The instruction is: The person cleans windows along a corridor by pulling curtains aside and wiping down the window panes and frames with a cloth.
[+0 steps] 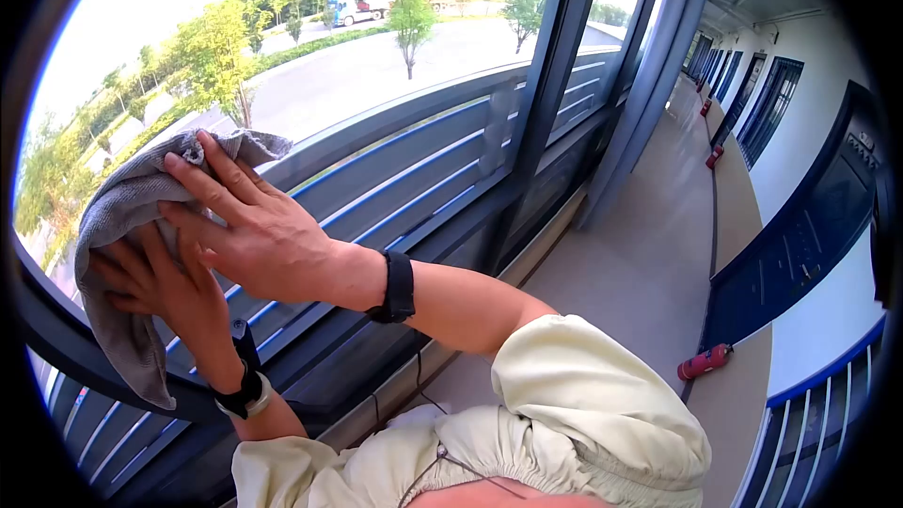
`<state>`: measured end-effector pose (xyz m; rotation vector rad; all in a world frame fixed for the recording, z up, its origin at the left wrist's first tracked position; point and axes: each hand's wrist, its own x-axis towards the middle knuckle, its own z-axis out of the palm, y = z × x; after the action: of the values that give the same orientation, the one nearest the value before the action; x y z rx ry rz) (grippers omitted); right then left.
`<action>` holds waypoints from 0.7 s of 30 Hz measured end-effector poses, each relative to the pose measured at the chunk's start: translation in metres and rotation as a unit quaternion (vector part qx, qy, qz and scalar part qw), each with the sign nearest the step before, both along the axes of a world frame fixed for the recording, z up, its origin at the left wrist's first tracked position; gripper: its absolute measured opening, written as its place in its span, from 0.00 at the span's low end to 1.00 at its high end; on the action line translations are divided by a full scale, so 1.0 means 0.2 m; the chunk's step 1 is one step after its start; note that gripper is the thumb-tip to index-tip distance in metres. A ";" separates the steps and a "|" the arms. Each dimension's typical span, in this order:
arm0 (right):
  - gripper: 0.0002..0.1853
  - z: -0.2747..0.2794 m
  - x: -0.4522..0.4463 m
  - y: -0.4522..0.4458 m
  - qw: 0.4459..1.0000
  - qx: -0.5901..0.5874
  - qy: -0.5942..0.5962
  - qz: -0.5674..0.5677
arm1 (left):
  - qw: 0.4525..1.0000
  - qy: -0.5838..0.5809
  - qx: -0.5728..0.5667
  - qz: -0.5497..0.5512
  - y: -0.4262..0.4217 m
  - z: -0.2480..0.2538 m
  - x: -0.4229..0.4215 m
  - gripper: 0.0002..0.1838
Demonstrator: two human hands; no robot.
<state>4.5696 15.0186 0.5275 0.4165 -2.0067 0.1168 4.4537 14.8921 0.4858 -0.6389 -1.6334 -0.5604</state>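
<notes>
A grey cloth [118,198] is spread against the window glass at the left, its lower end hanging loose. My right hand [252,226] lies on the cloth's upper part with its fingers stretched out and apart, a black band on the wrist. Just below it, my left hand [169,292] rests on the cloth, fingers spread and palm towards the glass. That wrist carries a dark band and a pale bracelet. Both hands are open and press on the cloth without gripping it; the right one partly overlaps the left.
Dark window frames [555,66] and slatted railings [404,183] run beside me. A long corridor floor [621,235] stretches away at the right, with a red fire extinguisher [705,361] by the wall near a dark door [800,235]. Outside are trees and a truck [362,6].
</notes>
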 end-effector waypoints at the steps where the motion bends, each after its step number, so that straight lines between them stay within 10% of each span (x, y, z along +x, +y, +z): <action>1: 0.24 0.03 0.04 0.08 1.000 0.001 -0.004 0.004 | 1.000 -0.003 0.000 -0.005 0.09 0.04 0.05 0.32; 21: 0.25 -0.18 0.96 1.90 0.955 -0.135 0.037 -0.261 | 0.949 -0.094 -0.145 -0.265 2.12 0.01 1.07 0.30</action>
<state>4.7619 15.3994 0.4906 -0.2843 -1.9277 0.0410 4.6686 15.3170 0.4878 -1.2991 -1.7404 -0.7925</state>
